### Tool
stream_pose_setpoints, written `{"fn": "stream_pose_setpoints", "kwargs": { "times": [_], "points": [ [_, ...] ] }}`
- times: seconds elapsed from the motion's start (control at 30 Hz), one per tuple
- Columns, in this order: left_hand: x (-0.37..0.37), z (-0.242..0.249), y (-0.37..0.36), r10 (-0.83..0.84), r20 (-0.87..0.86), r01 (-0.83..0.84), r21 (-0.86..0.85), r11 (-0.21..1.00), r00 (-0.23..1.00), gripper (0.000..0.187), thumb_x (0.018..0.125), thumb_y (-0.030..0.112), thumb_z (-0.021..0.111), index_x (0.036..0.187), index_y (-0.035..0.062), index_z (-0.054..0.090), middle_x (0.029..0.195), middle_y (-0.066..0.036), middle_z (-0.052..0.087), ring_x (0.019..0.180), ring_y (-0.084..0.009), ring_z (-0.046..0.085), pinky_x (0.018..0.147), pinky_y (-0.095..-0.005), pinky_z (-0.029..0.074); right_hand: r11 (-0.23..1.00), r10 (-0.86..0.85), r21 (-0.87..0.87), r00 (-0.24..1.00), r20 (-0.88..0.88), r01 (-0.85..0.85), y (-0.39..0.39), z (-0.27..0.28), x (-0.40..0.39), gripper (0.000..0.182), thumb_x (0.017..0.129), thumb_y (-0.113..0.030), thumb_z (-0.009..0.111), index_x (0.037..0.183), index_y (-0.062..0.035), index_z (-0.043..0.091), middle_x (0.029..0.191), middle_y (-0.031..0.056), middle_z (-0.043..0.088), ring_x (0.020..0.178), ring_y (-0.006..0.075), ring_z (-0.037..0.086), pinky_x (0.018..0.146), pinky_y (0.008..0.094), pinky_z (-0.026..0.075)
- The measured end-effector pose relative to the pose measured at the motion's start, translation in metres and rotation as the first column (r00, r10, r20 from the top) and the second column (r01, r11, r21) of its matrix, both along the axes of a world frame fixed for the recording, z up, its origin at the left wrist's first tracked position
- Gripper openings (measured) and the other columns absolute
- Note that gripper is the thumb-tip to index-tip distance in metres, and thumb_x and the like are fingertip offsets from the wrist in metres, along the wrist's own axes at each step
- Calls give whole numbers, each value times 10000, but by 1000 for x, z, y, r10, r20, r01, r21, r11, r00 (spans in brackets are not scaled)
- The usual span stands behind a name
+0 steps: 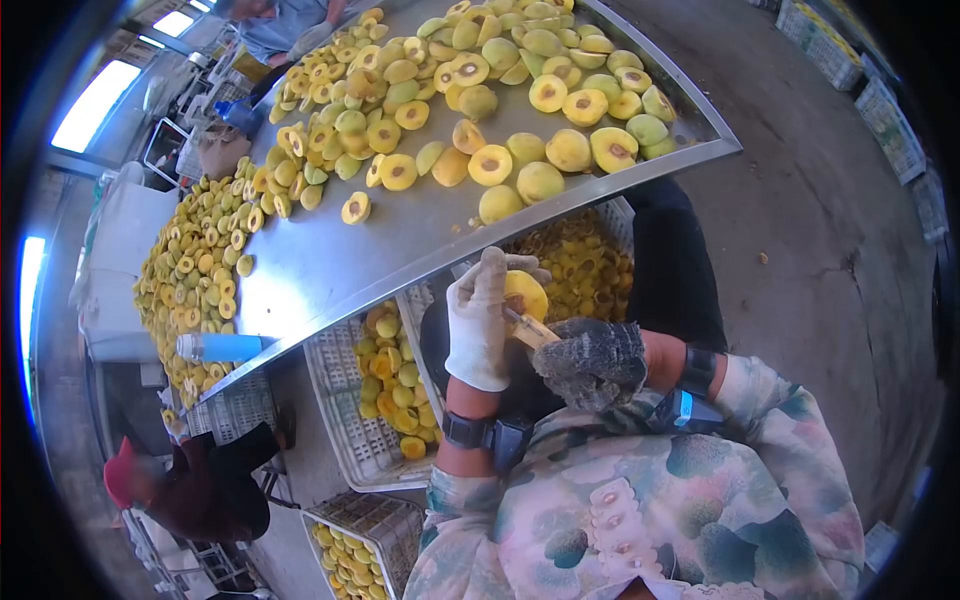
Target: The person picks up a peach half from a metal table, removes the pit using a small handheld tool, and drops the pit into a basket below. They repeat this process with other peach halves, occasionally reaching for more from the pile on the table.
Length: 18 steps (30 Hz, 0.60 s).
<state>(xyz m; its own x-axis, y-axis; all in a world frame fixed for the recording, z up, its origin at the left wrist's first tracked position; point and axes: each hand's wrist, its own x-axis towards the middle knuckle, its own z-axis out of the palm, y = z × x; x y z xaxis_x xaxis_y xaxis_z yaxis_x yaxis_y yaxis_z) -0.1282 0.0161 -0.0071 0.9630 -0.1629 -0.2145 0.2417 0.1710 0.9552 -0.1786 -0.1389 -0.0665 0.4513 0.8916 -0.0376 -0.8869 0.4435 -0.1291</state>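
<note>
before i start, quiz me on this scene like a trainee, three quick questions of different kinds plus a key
1. True or false: the right hand, in a dark grey glove, grips a tool.
2. Which hand holds the halved fruit?
a) left hand
b) right hand
3. Fill the blank: the blue bottle lies on the metal ____.

Key: 1. true; 2. a; 3. table
</note>
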Motion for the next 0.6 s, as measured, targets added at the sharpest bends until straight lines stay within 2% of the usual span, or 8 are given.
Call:
{"fn": "stream_pose_setpoints", "kwargs": {
  "times": [0.1,0.2,0.3,0.37,0.43,0.5,0.57,0.6],
  "points": [
    [-1,-25,-5,-39,34,50,-461,886,999,547,923,512,419,966,-14,560,840,-165,634,619,-210,611,560,-272,492,992,-81,90,992,-101,91,14,-4,-13,238,930,-239,517,1074,-55,560,872,49,611,672,115,603,520,227,484],
    [1,-37,-3,199,-169,-257,-497,829,965,517,935,486,411,985,-7,558,855,-159,631,660,-217,618,590,-282,510,982,-122,132,987,-102,135,11,5,-15,232,883,-227,587,1022,-45,546,810,26,568,633,114,563,500,233,466],
    [-6,-34,33,324,-77,-333,-214,918,943,432,929,450,448,951,37,572,869,-128,613,646,-209,599,592,-286,527,967,-212,-162,974,-81,197,-6,-13,-8,247,850,-218,641,1007,-41,570,790,15,573,646,120,571,497,238,462],
    [-19,-20,65,415,-43,-417,-140,898,909,376,914,401,504,968,37,581,821,-101,619,643,-207,598,652,-267,527,782,-138,-610,990,33,130,-14,-17,3,223,850,-217,650,993,-54,599,774,26,605,680,132,598,539,243,485],
    [-30,-15,112,413,162,-442,225,868,896,333,888,321,572,1033,21,576,940,-98,615,782,-204,610,663,-260,518,757,-113,-637,989,91,145,-17,-33,2,212,852,-214,650,989,-59,605,766,30,615,686,134,603,570,251,497],
    [-19,-38,185,27,401,-389,868,307,916,361,836,322,616,1083,60,586,971,-151,620,868,-268,615,754,-393,511,732,-79,-665,988,134,149,-22,-53,0,200,853,-211,649,985,-65,610,758,34,624,692,137,609,601,259,510],
    [-7,-1,161,-32,459,-427,795,-431,888,454,760,347,682,1125,100,573,1174,-165,536,1013,-335,544,869,-454,434,816,-45,-577,999,-18,26,-26,-65,1,203,855,-227,647,988,-77,610,787,32,625,698,140,605,631,269,510],
    [7,16,152,66,374,-339,890,-304,925,507,748,380,686,1146,93,558,1307,-172,428,1103,-368,469,913,-463,394,818,-55,-575,996,-73,3,-23,-63,-1,195,876,-232,610,1014,-95,599,825,65,620,713,149,597,623,279,495]
  ]
}}
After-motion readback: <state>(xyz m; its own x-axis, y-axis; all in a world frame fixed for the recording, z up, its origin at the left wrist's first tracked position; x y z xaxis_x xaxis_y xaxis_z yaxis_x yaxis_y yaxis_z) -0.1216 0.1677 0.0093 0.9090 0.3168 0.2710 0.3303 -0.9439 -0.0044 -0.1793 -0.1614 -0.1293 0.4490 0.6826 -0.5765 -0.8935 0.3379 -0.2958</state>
